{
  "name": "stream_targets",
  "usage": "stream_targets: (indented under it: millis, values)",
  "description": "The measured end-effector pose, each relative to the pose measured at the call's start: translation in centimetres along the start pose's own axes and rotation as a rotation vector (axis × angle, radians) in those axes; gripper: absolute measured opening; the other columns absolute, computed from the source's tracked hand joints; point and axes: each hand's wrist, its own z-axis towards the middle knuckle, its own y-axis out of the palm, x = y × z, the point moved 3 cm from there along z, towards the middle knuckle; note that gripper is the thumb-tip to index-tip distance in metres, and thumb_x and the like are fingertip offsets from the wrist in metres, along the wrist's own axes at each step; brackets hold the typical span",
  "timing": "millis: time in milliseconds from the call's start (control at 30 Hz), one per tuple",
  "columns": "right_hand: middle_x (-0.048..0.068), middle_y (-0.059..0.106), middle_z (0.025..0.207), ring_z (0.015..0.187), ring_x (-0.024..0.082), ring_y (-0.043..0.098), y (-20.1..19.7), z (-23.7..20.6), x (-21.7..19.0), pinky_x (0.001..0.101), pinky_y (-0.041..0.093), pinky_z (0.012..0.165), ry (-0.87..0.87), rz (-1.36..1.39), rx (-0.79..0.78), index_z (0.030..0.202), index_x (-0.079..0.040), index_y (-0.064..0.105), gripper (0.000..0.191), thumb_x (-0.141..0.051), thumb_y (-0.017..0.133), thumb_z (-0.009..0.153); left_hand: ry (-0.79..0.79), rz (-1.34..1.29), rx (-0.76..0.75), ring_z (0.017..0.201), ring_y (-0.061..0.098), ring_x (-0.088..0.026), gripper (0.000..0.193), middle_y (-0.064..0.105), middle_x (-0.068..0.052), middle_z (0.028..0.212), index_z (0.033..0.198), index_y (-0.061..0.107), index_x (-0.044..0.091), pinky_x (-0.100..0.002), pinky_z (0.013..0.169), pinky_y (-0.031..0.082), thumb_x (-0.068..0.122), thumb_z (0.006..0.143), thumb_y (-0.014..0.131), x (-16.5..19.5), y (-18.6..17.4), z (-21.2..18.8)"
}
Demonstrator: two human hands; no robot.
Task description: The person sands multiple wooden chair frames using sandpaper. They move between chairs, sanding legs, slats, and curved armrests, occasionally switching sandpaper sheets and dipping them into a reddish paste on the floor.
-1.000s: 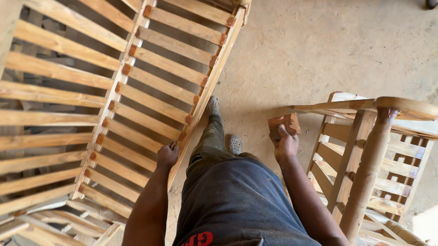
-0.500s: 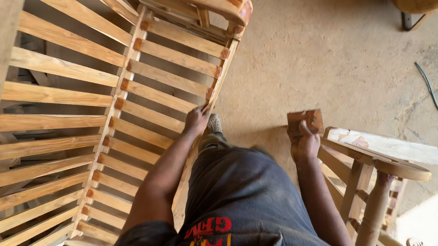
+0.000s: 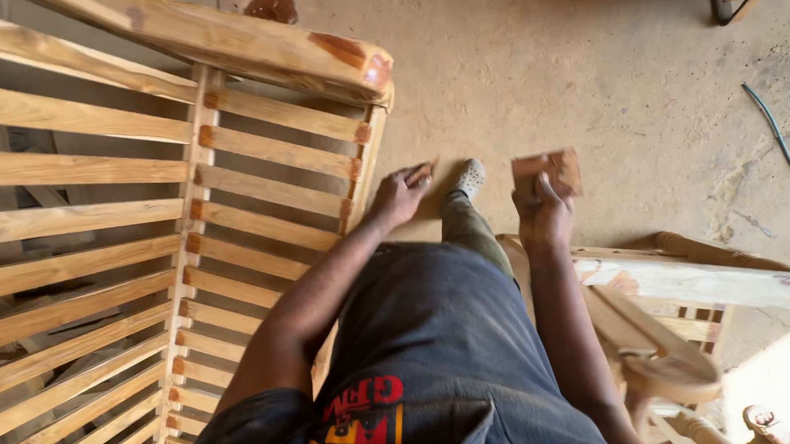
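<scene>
My left hand [image 3: 400,193] hangs beside the outer rail of a slatted wooden frame [image 3: 148,259], fingers loosely curled, holding nothing that I can see. Out in front of me, my right hand [image 3: 544,214] is closed on a small brown rectangular block [image 3: 547,170]. The frame fills the left half of the view, with many pale slats and a thick top beam [image 3: 227,43] showing reddish patches. My dark shirt, one trouser leg and a light shoe [image 3: 470,176] show between the hands.
A second wooden furniture piece [image 3: 682,280] with a turned round leg stands at the lower right, close to my right arm. The floor is dusty bare concrete [image 3: 583,63]. A dark cable [image 3: 777,134] lies at the far right.
The view has tipped forward, so the frame's top beam now shows. My left hand has slid up along the frame's outer rail. The right hand still holds the block, slightly higher.
</scene>
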Motion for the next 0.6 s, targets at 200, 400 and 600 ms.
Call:
stream_targets:
  millis: [200, 400, 600]
  values:
    - [0.007, 0.065, 0.108, 0.095, 0.022, 0.067, 5.2, 8.8, -5.3, 0.0415, 0.059, 0.082, 0.099, -0.042, -0.292, 0.112, -0.005, 0.053, 0.013, -0.010, 0.065, 0.112, 0.005, -0.382, 0.010, 0.086, 0.068, -0.013, 0.031, 0.077, -0.011, 0.099, 0.121, 0.074, 0.000, -0.030, 0.076, 0.058, 0.024, 0.102, 0.068, 7.1, 1.6, 8.8]
    - [0.009, 0.072, 0.116, 0.103, 0.021, 0.072, 12.2, 12.6, -9.1, 0.0368, 0.059, 0.084, 0.283, -0.153, -0.417, 0.123, -0.004, 0.065, 0.021, -0.012, 0.060, 0.104, 0.135, -0.614, 0.011, 0.097, 0.072, -0.012, 0.037, 0.076, -0.005, 0.112, 0.132, 0.067, 0.004, -0.031, 0.088, 0.062, 0.026, 0.103, 0.067, 15.8, -0.1, 13.1]
    - [0.009, 0.072, 0.114, 0.102, 0.019, 0.072, 19.4, 18.8, -10.6, 0.0331, 0.059, 0.087, 0.348, -0.153, -0.471, 0.122, -0.001, 0.065, 0.020, -0.007, 0.061, 0.103, 0.444, -0.335, 0.074, 0.108, 0.071, -0.016, 0.036, 0.075, -0.010, 0.123, 0.138, 0.065, 0.006, -0.033, 0.095, 0.060, 0.023, 0.107, 0.065, 21.5, -2.5, 18.5]
